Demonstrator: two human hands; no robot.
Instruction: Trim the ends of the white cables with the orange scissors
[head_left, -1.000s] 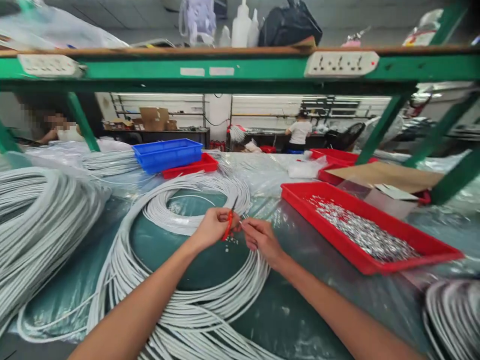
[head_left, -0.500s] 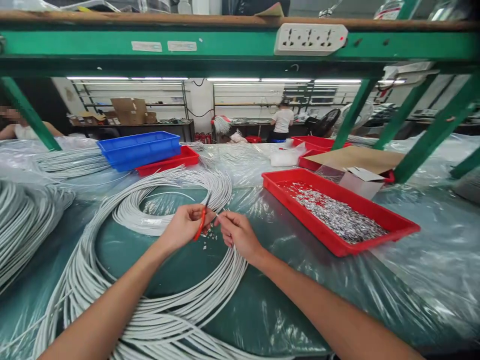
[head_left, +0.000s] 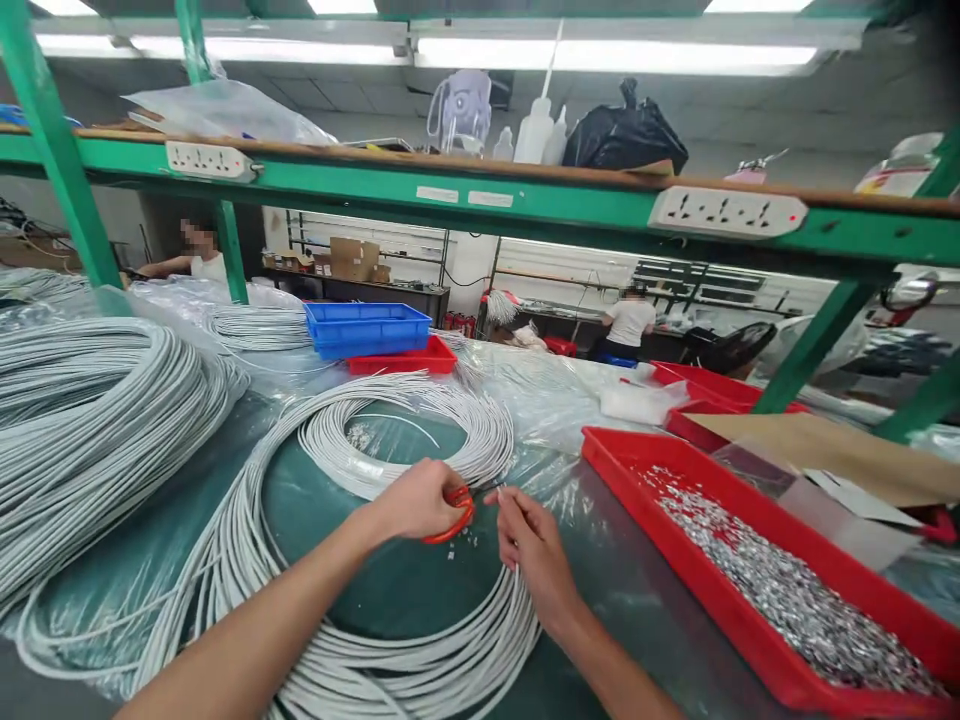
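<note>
- The scissors (head_left: 454, 513) are seen turned since half a second ago. The blades were then pointed up toward 12 o'clock; now they are laid flatter, and the red handle loop is shown at the 3 o'clock side of the left hand (head_left: 416, 500).
- The blade tips are now directed toward 3 o'clock, at the fingertips of the right hand (head_left: 534, 552). From this, a cut or strip at the cable end (head_left: 499, 490) is judged to be under way or just made, not merely lined up.
- The left hand is closed around the scissors handle, with the fingers curled through the loop.
- The right hand is narrowed to a pinch on the cable end. The end itself is mostly hidden by the fingertips.
- The cable end is held at 12 o'clock of the right hand, just beside the blades. Contact between blade and cable cannot be told.
- Small pale bits (head_left: 463, 541) are noted on the green table (head_left: 420, 600), just at 6 o'clock of the scissors.
- The white cable coil (head_left: 480, 440) is laid around both hands.
- The red tray (head_left: 624, 478) of metal pieces (head_left: 787, 595) is set at 3 o'clock, near the right hand and untouched.
</note>
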